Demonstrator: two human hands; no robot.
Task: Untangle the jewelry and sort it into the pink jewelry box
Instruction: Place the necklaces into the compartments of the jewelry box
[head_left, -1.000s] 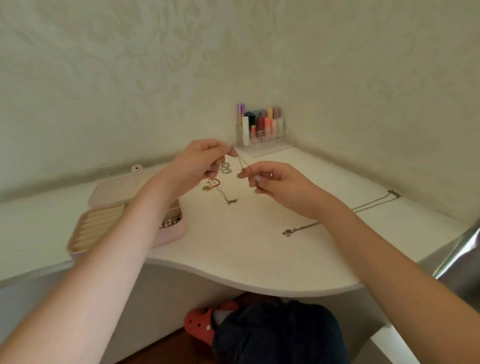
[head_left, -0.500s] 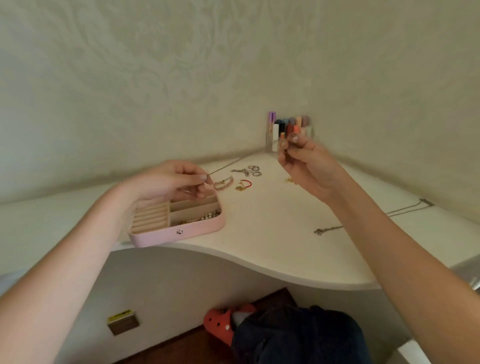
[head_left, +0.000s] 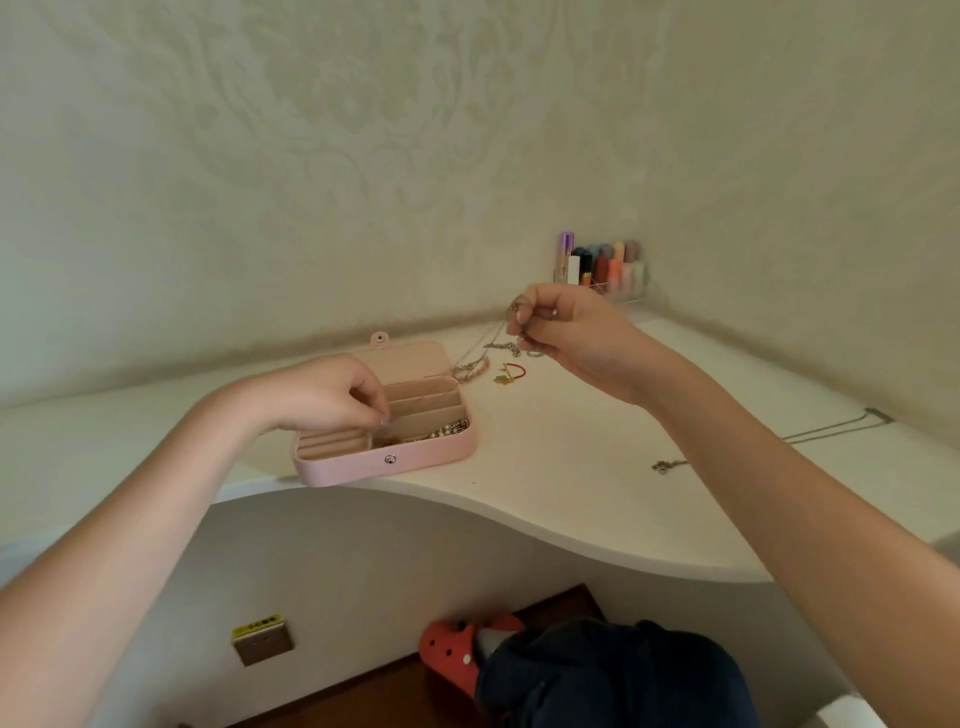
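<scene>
The left hand (head_left: 332, 395) seemingly pinches a thin silver chain (head_left: 491, 340) over the open pink jewelry box (head_left: 415, 457); the right hand (head_left: 566, 332) pinches its other end.

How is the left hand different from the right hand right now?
The left hand is low, over the open pink jewelry box, with its fingertips dipping into a compartment; the right hand is raised above the table, beside the box. The right hand pinches a thin chain that hangs down; I cannot tell whether the left hand holds anything. Both have curled fingers.
</scene>
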